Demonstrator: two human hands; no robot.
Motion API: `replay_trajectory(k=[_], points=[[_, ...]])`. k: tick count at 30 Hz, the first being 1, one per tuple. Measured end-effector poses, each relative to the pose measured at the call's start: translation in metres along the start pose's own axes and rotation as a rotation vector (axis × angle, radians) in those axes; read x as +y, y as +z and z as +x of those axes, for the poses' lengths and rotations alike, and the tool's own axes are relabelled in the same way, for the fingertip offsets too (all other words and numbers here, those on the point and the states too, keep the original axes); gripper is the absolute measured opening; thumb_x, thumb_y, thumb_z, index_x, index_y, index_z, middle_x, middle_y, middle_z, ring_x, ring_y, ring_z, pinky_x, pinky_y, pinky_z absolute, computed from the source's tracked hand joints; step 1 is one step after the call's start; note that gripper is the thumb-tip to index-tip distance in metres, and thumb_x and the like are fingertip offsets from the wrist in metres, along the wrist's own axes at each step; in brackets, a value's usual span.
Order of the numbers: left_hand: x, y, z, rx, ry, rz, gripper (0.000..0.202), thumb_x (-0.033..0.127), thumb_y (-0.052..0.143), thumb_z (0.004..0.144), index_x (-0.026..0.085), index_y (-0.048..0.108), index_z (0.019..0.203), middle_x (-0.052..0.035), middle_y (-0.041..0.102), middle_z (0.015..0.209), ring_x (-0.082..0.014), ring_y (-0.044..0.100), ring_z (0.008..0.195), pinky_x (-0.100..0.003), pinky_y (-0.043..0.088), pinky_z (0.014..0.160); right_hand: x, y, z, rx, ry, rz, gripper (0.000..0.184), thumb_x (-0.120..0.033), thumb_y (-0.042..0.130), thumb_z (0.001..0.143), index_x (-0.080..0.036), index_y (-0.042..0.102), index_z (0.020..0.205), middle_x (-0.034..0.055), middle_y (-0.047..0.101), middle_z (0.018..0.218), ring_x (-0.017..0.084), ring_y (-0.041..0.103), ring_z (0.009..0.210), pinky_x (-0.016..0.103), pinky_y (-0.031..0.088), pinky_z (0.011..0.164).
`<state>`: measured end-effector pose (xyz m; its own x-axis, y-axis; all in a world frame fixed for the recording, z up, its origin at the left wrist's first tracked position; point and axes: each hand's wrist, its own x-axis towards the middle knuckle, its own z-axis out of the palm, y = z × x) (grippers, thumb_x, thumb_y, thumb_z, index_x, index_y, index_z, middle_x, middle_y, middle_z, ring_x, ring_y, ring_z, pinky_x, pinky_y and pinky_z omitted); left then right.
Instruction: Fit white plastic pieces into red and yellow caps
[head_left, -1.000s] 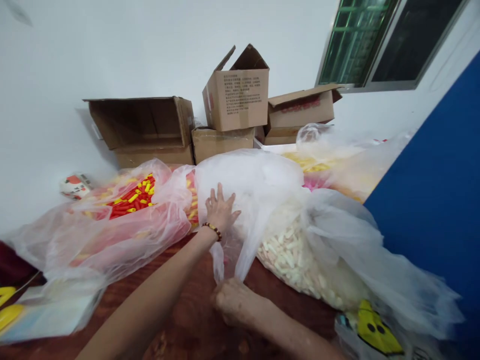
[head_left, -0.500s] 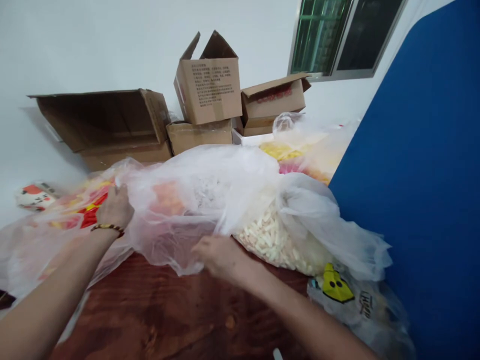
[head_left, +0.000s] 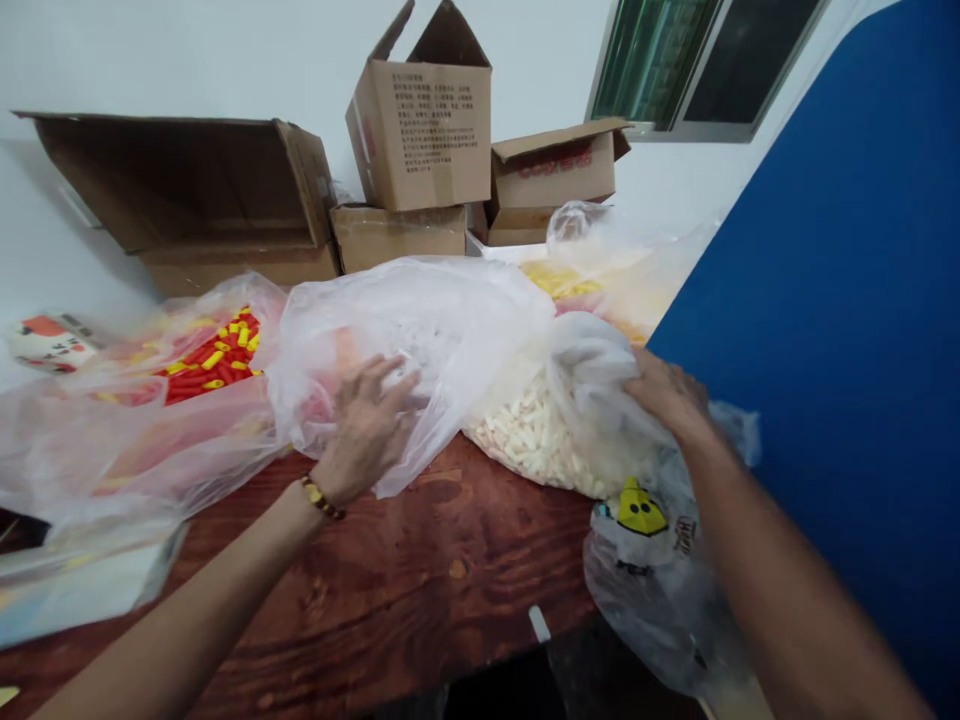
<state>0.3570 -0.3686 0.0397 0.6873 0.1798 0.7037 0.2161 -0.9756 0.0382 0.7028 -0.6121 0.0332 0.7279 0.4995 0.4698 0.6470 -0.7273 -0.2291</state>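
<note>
My left hand (head_left: 371,425), with a beaded bracelet (head_left: 322,497) on its wrist, is spread open over a clear plastic bag (head_left: 409,300) in the middle of the table. Pale pieces show faintly through that bag. On the right, my right hand (head_left: 670,395) closes on the loose plastic of a clear bag of small white tube-like pieces (head_left: 540,430); its fingertips are partly hidden. To the left lies a bag with red and yellow short tubes (head_left: 217,355) showing at its mouth.
Cardboard boxes (head_left: 420,130) stand along the wall behind the bags. A blue panel (head_left: 825,330) rises close on the right. A clear bag with a yellow printed figure (head_left: 641,512) hangs over the front edge of the wooden table (head_left: 375,590). A small white piece (head_left: 538,624) lies near that edge.
My left hand has left the red and yellow bag and moved right to the middle bag. My right hand has moved from the middle bag to the white-piece bag's plastic.
</note>
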Motion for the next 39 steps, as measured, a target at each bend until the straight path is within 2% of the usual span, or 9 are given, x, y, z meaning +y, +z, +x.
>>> replay_trajectory(k=[3, 6, 12, 16, 20, 23, 27, 33, 39], points=[[0.039, 0.011, 0.0, -0.087, 0.18, -0.317, 0.032, 0.018, 0.048, 0.09, 0.021, 0.056, 0.121, -0.0104, 0.059, 0.121, -0.0249, 0.048, 0.122, -0.047, 0.039, 0.104, -0.048, -0.038, 0.012, 0.079, -0.219, -0.231, 0.031, -0.009, 0.047, 0.083, -0.015, 0.066, 0.106, 0.0155, 0.065, 0.099, 0.028, 0.055, 0.093, 0.048, 0.031, 0.089], [0.066, 0.022, 0.011, -0.106, 0.077, -0.588, 0.031, 0.023, 0.048, 0.092, 0.019, 0.053, 0.123, -0.0113, 0.062, 0.117, -0.0214, 0.057, 0.111, -0.042, 0.047, 0.097, -0.097, -0.058, 0.012, 0.031, -0.464, -0.351, 0.024, -0.006, 0.047, 0.084, -0.016, 0.068, 0.084, 0.0084, 0.066, 0.091, 0.024, 0.051, 0.094, 0.049, 0.023, 0.096], [0.088, 0.05, 0.082, -0.046, -0.275, -1.023, 0.045, 0.041, 0.041, 0.095, 0.018, 0.041, 0.133, -0.0146, 0.048, 0.139, -0.0221, 0.048, 0.127, -0.038, 0.041, 0.104, -0.136, -0.028, -0.035, -0.141, -0.749, -0.352, 0.027, -0.011, 0.047, 0.089, -0.017, 0.069, 0.074, 0.0075, 0.066, 0.077, 0.024, 0.054, 0.092, 0.049, 0.022, 0.101], [0.102, 0.086, 0.123, -0.309, -0.229, -0.95, 0.056, 0.052, 0.042, 0.092, 0.015, 0.042, 0.134, -0.0173, 0.044, 0.143, -0.0265, 0.043, 0.131, -0.042, 0.034, 0.108, -0.142, -0.011, -0.063, -0.236, -0.756, -0.295, 0.025, -0.009, 0.048, 0.087, -0.014, 0.072, 0.081, 0.0134, 0.069, 0.082, 0.028, 0.056, 0.096, 0.045, 0.032, 0.094], [0.118, 0.114, 0.134, -0.558, -0.038, -0.599, 0.073, 0.059, 0.056, 0.081, 0.017, 0.04, 0.139, -0.0169, 0.046, 0.141, -0.0339, 0.04, 0.131, -0.049, 0.03, 0.107, -0.147, -0.005, -0.1, -0.392, -0.712, -0.106, 0.028, -0.008, 0.045, 0.087, -0.012, 0.072, 0.091, 0.015, 0.071, 0.088, 0.026, 0.061, 0.093, 0.039, 0.039, 0.086], [0.126, 0.122, 0.133, -0.509, 0.02, -0.312, 0.077, 0.058, 0.06, 0.079, 0.017, 0.038, 0.141, -0.0179, 0.046, 0.137, -0.0374, 0.04, 0.126, -0.053, 0.03, 0.103, -0.138, 0.006, -0.135, -0.492, -0.612, 0.16, 0.027, -0.008, 0.046, 0.085, -0.015, 0.071, 0.094, 0.011, 0.071, 0.094, 0.022, 0.064, 0.09, 0.031, 0.043, 0.08], [0.127, 0.128, 0.136, -0.441, -0.055, -0.206, 0.068, 0.059, 0.058, 0.081, 0.019, 0.045, 0.135, -0.0172, 0.041, 0.136, -0.0347, 0.043, 0.12, -0.048, 0.035, 0.096, -0.111, 0.04, -0.166, -0.466, -0.281, 0.587, 0.028, -0.01, 0.048, 0.082, -0.018, 0.069, 0.099, 0.0078, 0.07, 0.101, 0.019, 0.064, 0.096, 0.03, 0.045, 0.086], [0.116, 0.131, 0.133, -0.379, 0.007, -0.139, 0.018, 0.033, 0.053, 0.09, 0.018, 0.059, 0.095, -0.0114, 0.054, 0.121, -0.0276, 0.048, 0.113, -0.043, 0.033, 0.095, -0.074, 0.088, -0.164, -0.343, 0.582, 1.428, 0.027, -0.037, 0.06, 0.077, -0.022, 0.064, 0.099, 0.0073, 0.068, 0.102, 0.023, 0.065, 0.088, 0.039, 0.054, 0.073], [0.116, 0.108, 0.097, -0.285, -0.234, -0.449, 0.019, 0.03, 0.041, 0.093, 0.02, 0.046, 0.078, 0.001, 0.049, 0.068, -0.0155, 0.049, 0.068, -0.029, 0.036, 0.071, -0.07, 0.087, -0.146, -0.213, 0.599, 1.935, 0.039, -0.045, 0.075, 0.061, -0.024, 0.061, 0.091, 0.0031, 0.068, 0.102, 0.023, 0.062, 0.095, 0.04, 0.055, 0.077]])
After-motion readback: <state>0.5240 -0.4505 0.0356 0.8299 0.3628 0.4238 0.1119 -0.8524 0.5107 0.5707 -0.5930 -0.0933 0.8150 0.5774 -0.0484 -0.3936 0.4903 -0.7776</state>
